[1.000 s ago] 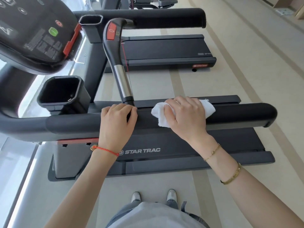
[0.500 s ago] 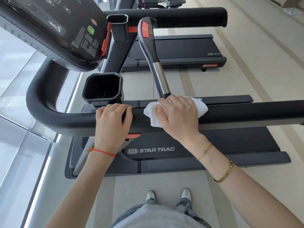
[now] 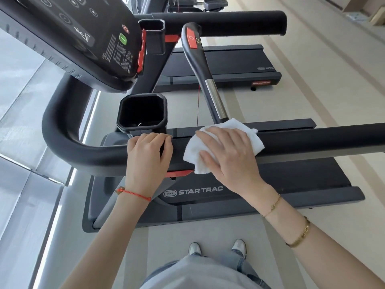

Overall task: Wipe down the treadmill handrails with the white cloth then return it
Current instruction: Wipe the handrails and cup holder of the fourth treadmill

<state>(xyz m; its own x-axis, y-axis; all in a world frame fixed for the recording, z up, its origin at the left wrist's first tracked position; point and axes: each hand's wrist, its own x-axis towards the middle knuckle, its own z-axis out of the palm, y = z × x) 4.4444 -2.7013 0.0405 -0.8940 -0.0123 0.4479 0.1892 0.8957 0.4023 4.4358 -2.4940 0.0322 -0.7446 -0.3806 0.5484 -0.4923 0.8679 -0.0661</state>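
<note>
The near black handrail [image 3: 312, 140] of the treadmill runs across the view and bends away at the left. My right hand [image 3: 227, 155] presses a white cloth [image 3: 233, 127] onto the rail, fingers spread over it and thumb wrapped under the rail's near side. Just left of it, my left hand [image 3: 146, 159] grips the same rail with fingers curled over the top. The far handrail [image 3: 239, 22] lies parallel at the top of the view.
A black cup holder [image 3: 141, 113] sits just beyond my left hand. A slanted grip with a silver section [image 3: 214, 94] meets the rail behind the cloth. The console [image 3: 68, 38] overhangs top left. A second treadmill [image 3: 218, 63] stands beyond. My feet [image 3: 216, 248] are on pale floor.
My right hand slid the cloth leftward along the rail toward the slanted grip and my left hand. The view shifted left, showing more of the rail's bend.
</note>
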